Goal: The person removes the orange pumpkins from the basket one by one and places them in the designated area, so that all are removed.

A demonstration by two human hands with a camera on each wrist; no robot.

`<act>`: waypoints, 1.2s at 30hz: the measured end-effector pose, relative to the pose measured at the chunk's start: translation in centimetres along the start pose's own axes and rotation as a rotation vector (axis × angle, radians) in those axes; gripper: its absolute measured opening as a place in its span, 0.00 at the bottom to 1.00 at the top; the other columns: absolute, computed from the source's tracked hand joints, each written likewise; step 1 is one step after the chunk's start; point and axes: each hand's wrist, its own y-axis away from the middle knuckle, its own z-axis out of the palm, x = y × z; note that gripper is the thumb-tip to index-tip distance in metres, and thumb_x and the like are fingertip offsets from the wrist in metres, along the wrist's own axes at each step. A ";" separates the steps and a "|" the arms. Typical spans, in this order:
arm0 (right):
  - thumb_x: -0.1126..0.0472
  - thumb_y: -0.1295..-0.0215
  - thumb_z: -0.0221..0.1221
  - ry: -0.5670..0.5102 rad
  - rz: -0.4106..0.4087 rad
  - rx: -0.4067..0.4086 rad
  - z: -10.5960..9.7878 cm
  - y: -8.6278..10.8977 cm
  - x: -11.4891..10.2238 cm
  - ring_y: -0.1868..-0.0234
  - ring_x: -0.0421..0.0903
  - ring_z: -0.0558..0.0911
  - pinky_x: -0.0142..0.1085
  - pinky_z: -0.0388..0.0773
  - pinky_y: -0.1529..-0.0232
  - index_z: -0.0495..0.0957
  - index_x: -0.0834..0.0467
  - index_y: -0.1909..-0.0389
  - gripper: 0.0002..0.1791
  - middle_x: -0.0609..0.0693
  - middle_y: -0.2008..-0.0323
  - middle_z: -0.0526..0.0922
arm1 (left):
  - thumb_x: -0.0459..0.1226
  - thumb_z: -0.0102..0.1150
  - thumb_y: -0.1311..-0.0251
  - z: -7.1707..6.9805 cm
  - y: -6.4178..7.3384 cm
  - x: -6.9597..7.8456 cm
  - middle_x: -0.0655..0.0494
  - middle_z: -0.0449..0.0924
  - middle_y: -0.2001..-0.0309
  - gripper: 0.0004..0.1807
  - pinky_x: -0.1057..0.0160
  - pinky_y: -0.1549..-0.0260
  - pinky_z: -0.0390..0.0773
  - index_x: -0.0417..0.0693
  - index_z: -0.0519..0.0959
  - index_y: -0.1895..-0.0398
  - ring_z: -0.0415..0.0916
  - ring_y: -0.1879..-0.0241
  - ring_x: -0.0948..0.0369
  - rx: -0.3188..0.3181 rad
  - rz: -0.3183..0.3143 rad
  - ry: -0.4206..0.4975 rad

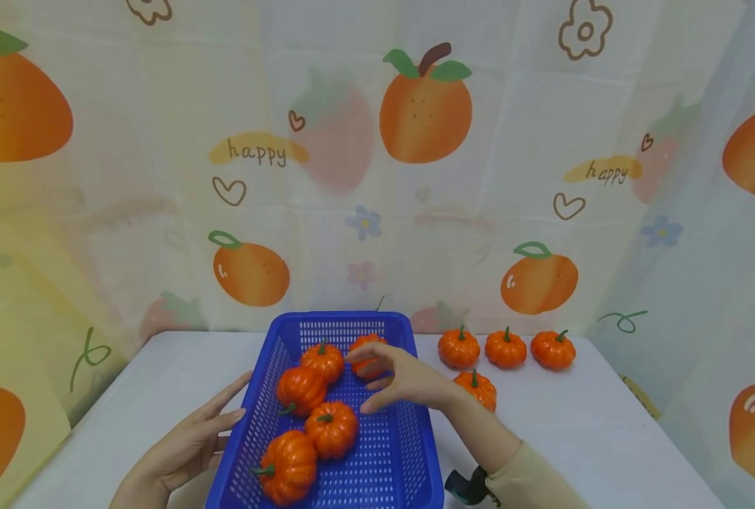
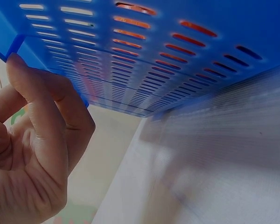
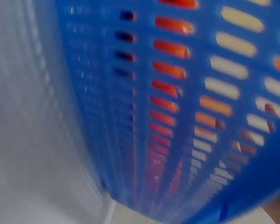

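A blue plastic basket (image 1: 425, 438) with slotted walls holds several small orange pumpkins, among them one at the front left (image 1: 288, 468) and one near the middle (image 1: 331, 430). My right hand (image 1: 409, 378) hovers over the basket's right half, thumb and fingers spread apart and gently bent. Its fingers partly cover the pumpkin (image 1: 366, 344) in the back right corner. On the other side, my left hand (image 1: 186, 442) stands against the basket's left wall, fingers extended. In the left wrist view, a fingertip of the left hand (image 2: 42, 121) touches just under the rim.
Three more pumpkins stand in a row at the back right of the white table (image 1: 606, 438), the nearest to the basket being this pumpkin (image 1: 459, 348). Another pumpkin (image 1: 477, 389) sits before them, partly behind the right forearm. A fruit-printed curtain (image 1: 416, 233) hangs behind.
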 end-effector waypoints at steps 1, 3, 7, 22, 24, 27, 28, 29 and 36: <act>0.61 0.48 0.72 0.008 -0.001 -0.008 0.3 -0.2 0.0 0.34 0.54 0.75 0.49 0.78 0.37 0.70 0.49 0.35 0.37 0.54 0.31 0.70 | 0.41 0.32 0.21 0.0 0.0 0.0 0.62 0.82 0.43 0.27 0.59 0.49 0.84 0.94 0.63 0.36 0.85 0.49 0.58 -0.005 0.002 0.001; 0.61 0.48 0.72 0.021 0.002 -0.018 0.8 -0.6 -0.1 0.36 0.50 0.76 0.51 0.77 0.36 0.71 0.48 0.36 0.36 0.53 0.32 0.70 | 0.41 0.32 0.20 -0.1 0.0 0.0 0.62 0.82 0.43 0.27 0.59 0.49 0.84 0.94 0.63 0.36 0.85 0.49 0.58 -0.013 0.005 0.001; 0.63 0.46 0.70 0.040 0.006 -0.044 1.6 -1.5 -0.3 0.37 0.47 0.76 0.53 0.76 0.36 0.70 0.52 0.35 0.35 0.54 0.32 0.70 | 0.41 0.31 0.20 -0.1 0.0 -0.1 0.62 0.82 0.43 0.27 0.59 0.49 0.84 0.94 0.63 0.36 0.85 0.49 0.58 -0.009 0.008 0.002; 0.59 0.45 0.70 0.187 0.028 -0.153 3.3 -2.6 1.0 0.33 0.59 0.70 0.38 0.80 0.42 0.72 0.52 0.37 0.33 0.51 0.36 0.75 | 0.42 0.32 0.20 0.0 0.0 -0.1 0.61 0.83 0.44 0.27 0.59 0.49 0.84 0.93 0.58 0.32 0.85 0.49 0.59 0.010 -0.009 -0.003; 0.57 0.45 0.71 0.251 0.040 -0.191 3.3 -2.4 1.1 0.32 0.54 0.70 0.41 0.78 0.37 0.71 0.51 0.36 0.34 0.49 0.35 0.74 | 0.42 0.32 0.21 0.1 -0.1 0.0 0.61 0.83 0.44 0.27 0.59 0.49 0.84 0.92 0.58 0.32 0.85 0.50 0.59 0.010 -0.009 -0.006; 0.54 0.46 0.72 0.371 0.043 -0.259 3.5 -2.2 1.2 0.33 0.44 0.71 0.46 0.72 0.31 0.69 0.48 0.33 0.38 0.46 0.34 0.74 | 0.41 0.32 0.20 0.1 -0.1 -0.1 0.61 0.83 0.43 0.27 0.59 0.49 0.84 0.93 0.58 0.32 0.85 0.49 0.58 0.002 -0.005 -0.007; 0.53 0.47 0.72 0.407 0.040 -0.277 3.5 -2.2 1.3 0.33 0.41 0.71 0.46 0.70 0.29 0.69 0.48 0.33 0.39 0.45 0.34 0.74 | 0.41 0.32 0.20 0.1 -0.1 -0.1 0.61 0.83 0.43 0.27 0.58 0.49 0.84 0.93 0.58 0.32 0.85 0.49 0.58 0.000 -0.004 -0.007; 0.52 0.48 0.73 0.452 0.029 -0.290 3.6 -2.2 1.3 0.35 0.39 0.71 0.44 0.70 0.29 0.68 0.47 0.32 0.40 0.44 0.34 0.74 | 0.41 0.32 0.20 0.1 -0.1 -0.1 0.61 0.83 0.43 0.27 0.58 0.49 0.84 0.93 0.58 0.32 0.85 0.49 0.58 -0.002 -0.004 -0.006; 0.50 0.54 0.77 0.672 0.019 -0.357 3.9 -2.1 1.5 0.40 0.34 0.72 0.34 0.71 0.34 0.68 0.45 0.32 0.46 0.44 0.38 0.75 | 0.41 0.32 0.20 0.0 -0.1 -0.1 0.61 0.83 0.44 0.28 0.59 0.49 0.84 0.93 0.59 0.33 0.85 0.50 0.58 0.002 0.003 -0.005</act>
